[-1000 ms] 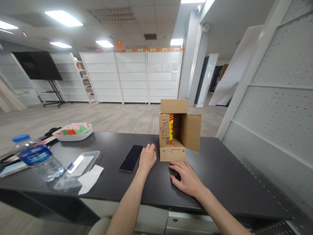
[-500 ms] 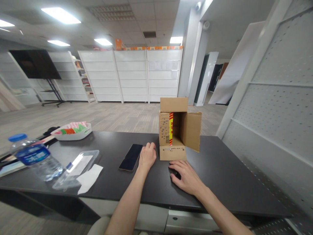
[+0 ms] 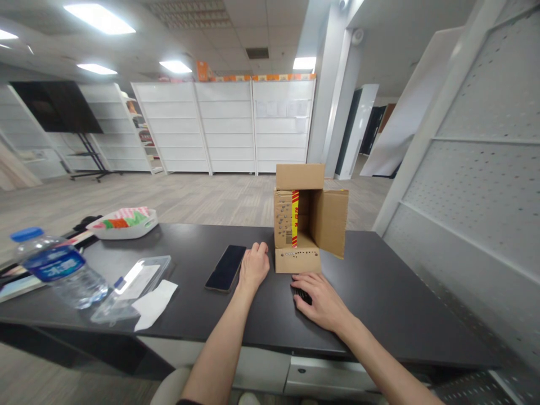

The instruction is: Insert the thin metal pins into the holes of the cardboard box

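Note:
My left hand rests on the dark desk with its fingers curled in, and nothing shows in it. Close along its left side lies a smartphone, screen dark and facing up. Low in front of the box, my right hand is draped over a small black object with pale marks. Most of that object is hidden under the palm, so its kind is unclear. A brown cardboard box stands beyond both hands, its opening towards me and flaps spread. Yellow-and-red tape runs down its left flap.
At the left stand a water bottle with a blue cap, a clear plastic case and a piece of white paper. A white basket holds colourful items behind them. A perforated panel rises on the right.
The whole scene sits slightly higher in the picture, as the head view has tipped down a little. Both hands and the objects keep their places on the desk.

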`<state>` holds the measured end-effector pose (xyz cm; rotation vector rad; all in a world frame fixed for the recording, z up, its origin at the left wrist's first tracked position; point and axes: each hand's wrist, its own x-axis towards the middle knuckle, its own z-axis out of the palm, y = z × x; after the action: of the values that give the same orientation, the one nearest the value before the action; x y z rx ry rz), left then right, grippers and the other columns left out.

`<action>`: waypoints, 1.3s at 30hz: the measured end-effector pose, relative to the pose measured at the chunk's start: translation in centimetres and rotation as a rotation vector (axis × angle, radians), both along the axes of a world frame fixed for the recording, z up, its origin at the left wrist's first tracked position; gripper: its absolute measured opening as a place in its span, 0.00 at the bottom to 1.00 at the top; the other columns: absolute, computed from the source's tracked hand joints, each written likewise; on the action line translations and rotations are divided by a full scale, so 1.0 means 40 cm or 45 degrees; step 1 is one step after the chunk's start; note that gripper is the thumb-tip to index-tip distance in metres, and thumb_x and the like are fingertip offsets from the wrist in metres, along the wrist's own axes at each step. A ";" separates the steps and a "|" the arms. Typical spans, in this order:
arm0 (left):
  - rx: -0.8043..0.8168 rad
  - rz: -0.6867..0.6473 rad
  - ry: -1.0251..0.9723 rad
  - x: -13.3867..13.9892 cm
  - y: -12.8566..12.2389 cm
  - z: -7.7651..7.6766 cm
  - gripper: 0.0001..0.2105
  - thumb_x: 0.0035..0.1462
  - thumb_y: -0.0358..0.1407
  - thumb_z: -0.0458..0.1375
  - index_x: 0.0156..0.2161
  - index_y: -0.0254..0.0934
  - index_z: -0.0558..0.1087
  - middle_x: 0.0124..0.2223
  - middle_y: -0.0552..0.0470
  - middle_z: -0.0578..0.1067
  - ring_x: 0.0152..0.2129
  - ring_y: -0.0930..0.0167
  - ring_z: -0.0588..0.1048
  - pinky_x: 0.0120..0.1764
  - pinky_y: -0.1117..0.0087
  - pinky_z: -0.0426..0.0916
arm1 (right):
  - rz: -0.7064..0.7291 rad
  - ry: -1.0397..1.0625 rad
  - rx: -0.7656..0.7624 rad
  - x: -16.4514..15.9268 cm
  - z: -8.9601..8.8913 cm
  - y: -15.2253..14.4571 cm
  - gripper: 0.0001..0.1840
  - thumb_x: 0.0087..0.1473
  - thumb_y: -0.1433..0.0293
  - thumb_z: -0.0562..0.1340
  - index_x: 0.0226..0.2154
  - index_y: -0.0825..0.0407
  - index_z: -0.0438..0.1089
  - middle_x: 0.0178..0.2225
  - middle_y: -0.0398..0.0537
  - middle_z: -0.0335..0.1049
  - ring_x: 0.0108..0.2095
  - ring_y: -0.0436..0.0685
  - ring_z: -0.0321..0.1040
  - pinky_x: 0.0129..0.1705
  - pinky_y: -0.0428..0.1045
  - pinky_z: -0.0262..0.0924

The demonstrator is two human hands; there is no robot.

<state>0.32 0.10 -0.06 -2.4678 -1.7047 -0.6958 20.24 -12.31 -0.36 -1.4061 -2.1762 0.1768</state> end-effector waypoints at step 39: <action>-0.006 0.002 -0.026 0.000 0.000 0.004 0.10 0.63 0.28 0.48 0.44 0.39 0.70 0.42 0.48 0.72 0.36 0.67 0.73 0.45 0.66 0.65 | 0.024 -0.016 0.033 0.000 0.016 -0.008 0.14 0.58 0.72 0.60 0.46 0.49 0.75 0.50 0.50 0.75 0.52 0.61 0.67 0.56 0.58 0.57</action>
<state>0.33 0.09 0.10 -2.4705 -1.7169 -0.7198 20.25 -12.64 0.27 -1.3761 -2.1949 0.1472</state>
